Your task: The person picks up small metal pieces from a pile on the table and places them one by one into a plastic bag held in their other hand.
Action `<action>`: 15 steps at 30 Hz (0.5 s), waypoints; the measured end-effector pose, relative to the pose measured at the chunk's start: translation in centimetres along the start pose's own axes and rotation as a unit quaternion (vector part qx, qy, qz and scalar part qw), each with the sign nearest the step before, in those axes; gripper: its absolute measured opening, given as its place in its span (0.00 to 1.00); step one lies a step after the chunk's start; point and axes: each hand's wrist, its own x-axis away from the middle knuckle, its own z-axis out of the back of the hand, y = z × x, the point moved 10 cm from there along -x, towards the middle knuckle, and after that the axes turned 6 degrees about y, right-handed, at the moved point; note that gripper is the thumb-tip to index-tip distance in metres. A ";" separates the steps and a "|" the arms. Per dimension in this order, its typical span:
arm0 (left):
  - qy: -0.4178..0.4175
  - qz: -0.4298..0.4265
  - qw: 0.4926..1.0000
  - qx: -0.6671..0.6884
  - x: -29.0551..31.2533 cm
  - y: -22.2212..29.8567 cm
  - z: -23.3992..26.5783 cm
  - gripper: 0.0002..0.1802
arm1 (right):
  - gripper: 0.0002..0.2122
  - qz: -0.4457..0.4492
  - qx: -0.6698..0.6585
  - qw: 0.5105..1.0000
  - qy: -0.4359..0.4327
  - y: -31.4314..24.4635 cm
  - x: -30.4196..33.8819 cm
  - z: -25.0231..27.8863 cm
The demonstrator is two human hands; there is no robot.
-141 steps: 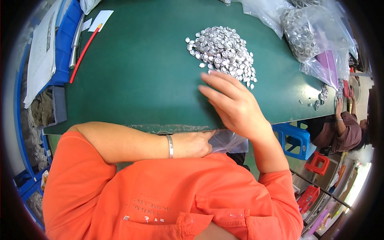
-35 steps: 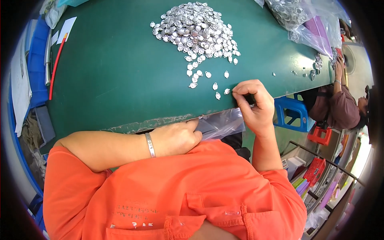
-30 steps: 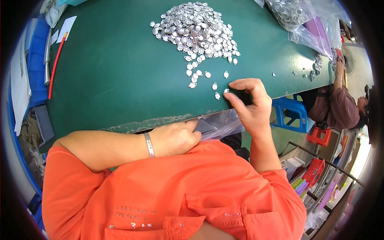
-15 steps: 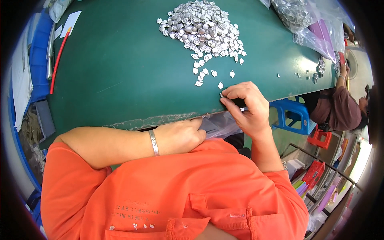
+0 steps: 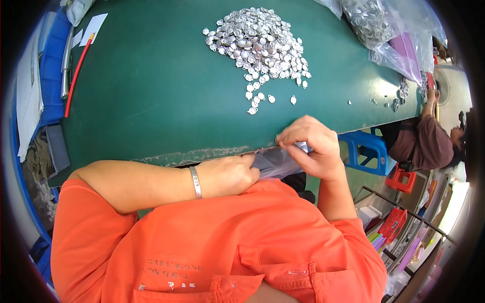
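Across the green table, a large heap of small silver metal charms (image 5: 262, 45), each with a little loop, lies towards the back, several scattered in front. My right hand (image 5: 314, 146) is at the table's near edge, thumb and forefinger closed together; a bit of silver, looking like one charm, shows at the fingertips. A clear plastic bag (image 5: 277, 162) hangs below the edge, between the table and my lap. Beside it my left hand (image 5: 230, 174) is curled with thumb and forefinger at the bag's rim; its other fingers are hidden. A metal bracelet (image 5: 195, 183) circles my left wrist.
At the left lie a red pencil-like stick (image 5: 79, 76), a metal rod and white paper (image 5: 94, 29) near a blue bin (image 5: 53, 65). Bags of metal parts (image 5: 369, 28) stand at far right. Beyond a blue stool (image 5: 368, 150) sits another person (image 5: 424, 136).
My right hand has drawn back towards me to the table edge. The loose charm that lay just beyond its fingers is gone from that spot. My left hand stays in place.
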 end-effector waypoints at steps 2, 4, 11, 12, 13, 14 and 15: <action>-0.069 0.029 0.997 -0.019 0.1 -0.7 -1.3 0.11 | 0.11 -0.026 -0.074 0.996 -0.039 0.4 -0.3 -0.7; -0.072 0.036 0.997 -0.017 0.1 -0.6 -1.1 0.11 | 0.09 0.003 0.137 0.985 0.108 0.4 -1.4 1.5; -0.062 0.036 0.997 -0.020 0.2 -0.8 -1.4 0.10 | 0.09 -0.009 -0.030 0.999 -0.038 0.4 -1.6 -0.6; -0.063 0.036 0.997 -0.021 0.2 -0.8 -1.4 0.10 | 0.09 0.006 0.008 1.000 -0.006 0.3 -1.9 -0.5; -0.062 0.036 0.997 -0.022 0.1 -0.7 -1.4 0.10 | 0.09 0.009 0.059 0.997 0.054 0.5 -2.4 -0.1; -0.061 0.036 0.997 -0.024 0.1 -0.7 -1.3 0.10 | 0.09 0.034 0.090 0.991 0.089 -0.1 -3.3 0.0; -0.062 0.037 0.997 -0.025 0.1 -0.7 -1.2 0.10 | 0.09 0.039 0.096 0.991 0.081 0.4 -3.6 -0.4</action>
